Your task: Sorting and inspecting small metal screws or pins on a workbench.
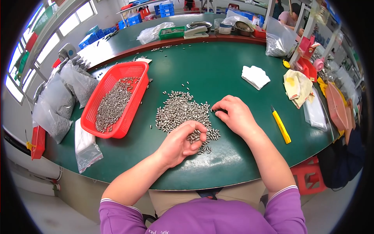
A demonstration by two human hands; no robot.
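Observation:
A loose pile of small silvery metal parts (180, 113), short and pointed, lies on the green tabletop in front of me. My left hand (183, 143) is curled at the near edge of the pile, with several of the parts showing inside the bend of its fingers. At the pile's right edge, my right hand (233, 115) has its thumb and fingers pinched together, and a small dark piece shows at the fingertips. Left of the pile, a red perforated plastic basket (134, 117) holds many similar parts.
Clear bags of parts (58, 97) stand at the left edge, near a zip bag (87, 156). On the right lie a yellow craft knife (281, 126), a folded white cloth (255, 77) and a stained glove (297, 87). A green tray (171, 32) stands at the back; another person (290, 19) sits far right.

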